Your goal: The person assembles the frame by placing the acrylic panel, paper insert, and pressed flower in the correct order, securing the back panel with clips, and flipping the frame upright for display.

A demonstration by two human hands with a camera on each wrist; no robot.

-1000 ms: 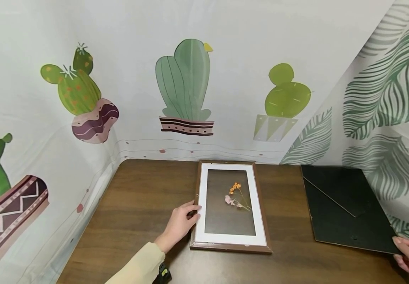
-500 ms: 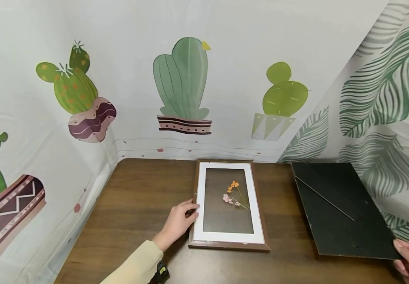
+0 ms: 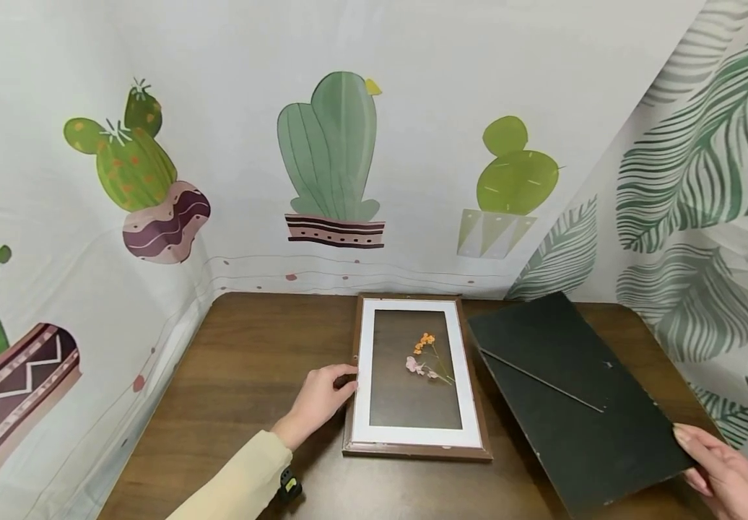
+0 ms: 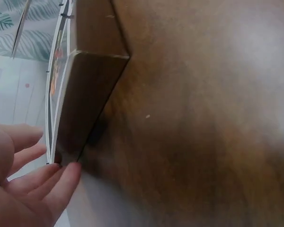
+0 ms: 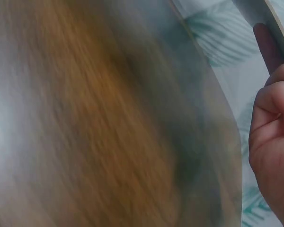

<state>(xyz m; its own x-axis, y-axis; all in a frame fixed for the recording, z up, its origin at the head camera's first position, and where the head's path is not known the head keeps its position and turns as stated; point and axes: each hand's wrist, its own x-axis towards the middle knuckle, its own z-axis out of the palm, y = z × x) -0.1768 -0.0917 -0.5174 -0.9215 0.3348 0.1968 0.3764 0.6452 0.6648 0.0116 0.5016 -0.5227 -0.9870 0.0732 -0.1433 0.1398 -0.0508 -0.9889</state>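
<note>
Right hand: fingers pinch the board by a corner.
Left hand: thumb and fingers apart, touching the frame's left side.
Board: tilted, just right of the frame.
Frame: flat on the worktop.
Flowers: orange and pink, within the white mount.

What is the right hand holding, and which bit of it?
The right hand is holding the black board by its near right corner, with the thumb on top.
</note>
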